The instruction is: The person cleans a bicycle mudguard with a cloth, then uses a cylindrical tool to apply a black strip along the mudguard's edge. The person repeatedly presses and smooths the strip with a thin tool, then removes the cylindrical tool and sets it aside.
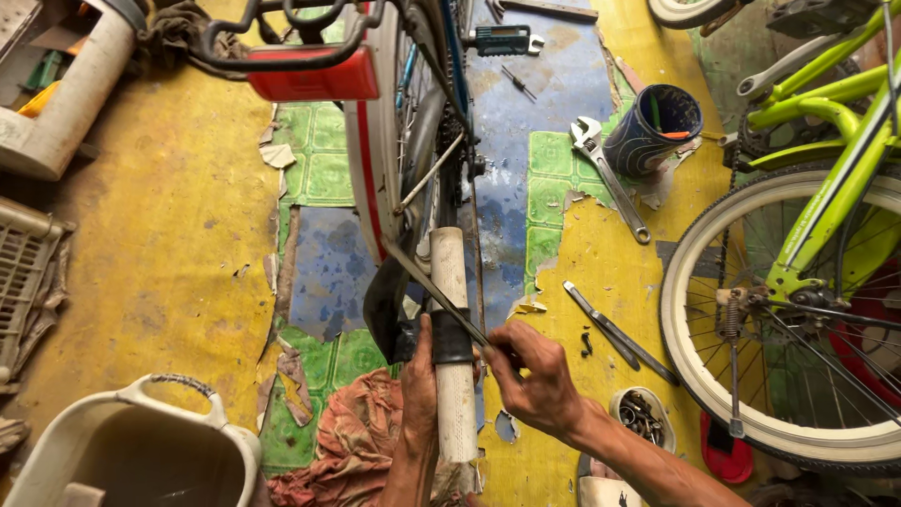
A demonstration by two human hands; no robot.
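A white plastic pipe (451, 272) stands upright under the rear of a bicycle (404, 113). A black rubber strip (387, 300), like an inner tube, is wrapped around the pipe. My left hand (419, 376) presses this rubber against the pipe from the left. My right hand (530, 376) grips the end of a thin metal blade or rod (434, 286) that runs up and left across the rubber and pipe.
A green bicycle (807, 282) stands at right. On the floor lie an adjustable wrench (605, 174), a cup of tools (652, 127), flat metal levers (615, 329), a tin of small parts (643, 413), a rag (361, 422) and a white basin (141, 441).
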